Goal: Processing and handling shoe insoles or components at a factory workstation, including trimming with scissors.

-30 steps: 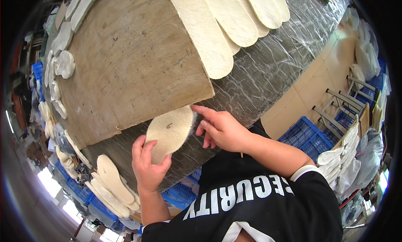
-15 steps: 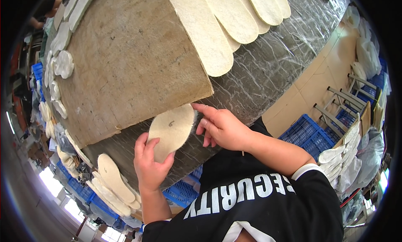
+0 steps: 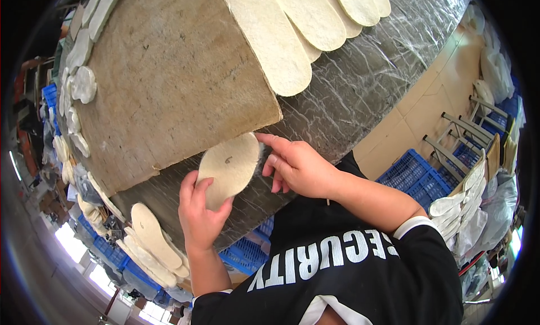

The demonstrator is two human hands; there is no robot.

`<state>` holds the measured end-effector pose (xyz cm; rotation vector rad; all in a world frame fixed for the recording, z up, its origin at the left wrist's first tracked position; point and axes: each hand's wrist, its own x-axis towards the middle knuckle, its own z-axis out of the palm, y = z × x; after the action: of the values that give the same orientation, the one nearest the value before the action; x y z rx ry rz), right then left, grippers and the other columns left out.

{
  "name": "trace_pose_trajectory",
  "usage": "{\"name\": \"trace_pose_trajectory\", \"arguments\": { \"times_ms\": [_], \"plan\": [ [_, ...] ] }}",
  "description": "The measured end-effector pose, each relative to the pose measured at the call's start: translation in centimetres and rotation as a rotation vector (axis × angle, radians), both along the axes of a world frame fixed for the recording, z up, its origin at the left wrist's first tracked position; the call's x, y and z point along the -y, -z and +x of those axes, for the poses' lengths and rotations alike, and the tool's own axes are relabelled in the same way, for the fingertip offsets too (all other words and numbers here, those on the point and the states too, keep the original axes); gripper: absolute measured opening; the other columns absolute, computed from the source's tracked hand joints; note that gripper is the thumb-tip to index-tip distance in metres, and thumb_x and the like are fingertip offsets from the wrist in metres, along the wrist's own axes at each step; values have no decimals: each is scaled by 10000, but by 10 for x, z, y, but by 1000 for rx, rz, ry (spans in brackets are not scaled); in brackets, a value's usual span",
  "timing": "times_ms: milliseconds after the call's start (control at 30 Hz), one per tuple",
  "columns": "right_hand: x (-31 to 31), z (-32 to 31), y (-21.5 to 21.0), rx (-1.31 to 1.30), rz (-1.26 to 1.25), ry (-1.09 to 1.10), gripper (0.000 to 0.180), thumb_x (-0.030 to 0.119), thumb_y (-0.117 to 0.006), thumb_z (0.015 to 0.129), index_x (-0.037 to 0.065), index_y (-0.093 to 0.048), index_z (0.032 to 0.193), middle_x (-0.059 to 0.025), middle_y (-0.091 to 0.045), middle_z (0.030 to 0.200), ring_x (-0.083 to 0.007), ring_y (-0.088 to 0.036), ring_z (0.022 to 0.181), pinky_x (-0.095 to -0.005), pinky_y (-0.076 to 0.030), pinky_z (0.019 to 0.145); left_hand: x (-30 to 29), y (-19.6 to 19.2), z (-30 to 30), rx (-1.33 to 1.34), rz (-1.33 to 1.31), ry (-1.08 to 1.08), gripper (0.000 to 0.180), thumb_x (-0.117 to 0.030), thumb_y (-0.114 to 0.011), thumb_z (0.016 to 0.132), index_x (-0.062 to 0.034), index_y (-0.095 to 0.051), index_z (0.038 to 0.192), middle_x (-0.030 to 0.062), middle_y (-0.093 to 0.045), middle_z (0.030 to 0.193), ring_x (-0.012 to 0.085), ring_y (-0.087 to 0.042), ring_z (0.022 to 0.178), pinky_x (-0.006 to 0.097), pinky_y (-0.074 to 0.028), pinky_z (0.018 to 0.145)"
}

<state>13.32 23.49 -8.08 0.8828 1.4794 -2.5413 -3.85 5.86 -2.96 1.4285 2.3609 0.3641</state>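
A cream, fuzzy insole (image 3: pixel 232 165) with a small dark mark on its face is held over the table's near edge. My left hand (image 3: pixel 203 210) grips its lower end, the thumb on one side and the fingers on the other. Beside its upper right edge is my right hand (image 3: pixel 298 166). Its index finger reaches out to the insole's rim near the top, the thumb stands apart from it, and the other fingers are loosely bent. Nothing shows between the right hand's fingers. Just beyond the insole lies a large brown board (image 3: pixel 180 72).
Large cream insoles (image 3: pixel 292 72) lie in an overlapping row beyond the board. More insoles (image 3: pixel 152 240) are stacked at the lower left. Dark, crinkled plastic (image 3: pixel 360 83) covers the table. On the right are blue crates (image 3: pixel 413 176) and a metal-legged stool (image 3: pixel 464 134).
The view has shifted slightly. Both hands keep nearly the same places on and beside the insole.
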Motion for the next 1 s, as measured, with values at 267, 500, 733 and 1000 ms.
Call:
{"name": "trace_pose_trajectory", "arguments": {
  "times_ms": [267, 500, 733, 1000],
  "plan": [
    [7, 6, 2, 6, 156, 142, 535, 21, -573, 862, 4, -390, 1365, -110, -615, 864, -176, -628, 642, -303, -516, 561, -1, 2, -1, 65, 14, -41, 502, -123, -832, 564, -35, -617, 1009, 174, -559, 1175, 360, -598, 1014, 406, -518, 827],
    [7, -16, -11, -265, 1172, -148, 817, 250, -823, 618, 136, -465, 1342, -127, -510, 1274, -325, -456, 1228, -485, -368, 995, -1, -2, 0, 63, 2, -35, 528, -158, -859, 531, -30, -636, 993, 163, -567, 1178, 348, -595, 1015, 413, -526, 809],
    [15, -53, -11, -251, 1287, -488, 863, 326, -829, 557, 179, -502, 1341, -86, -511, 1308, -319, -435, 1247, -495, -324, 1002, 17, -7, -12, 334, 88, -206, 520, -166, -856, 601, -23, -608, 1036, 155, -533, 1193, 336, -576, 1002, 389, -509, 818],
    [17, -45, -12, -188, 1282, -560, 914, 391, -854, 525, 182, -496, 1339, -135, -516, 1263, -372, -442, 1200, -523, -320, 997, 38, -9, -40, 530, 29, -324, 168, -59, -727, 742, -5, -597, 833, 112, -635, 924, 238, -609, 814, 321, -499, 702]
  ]
}}
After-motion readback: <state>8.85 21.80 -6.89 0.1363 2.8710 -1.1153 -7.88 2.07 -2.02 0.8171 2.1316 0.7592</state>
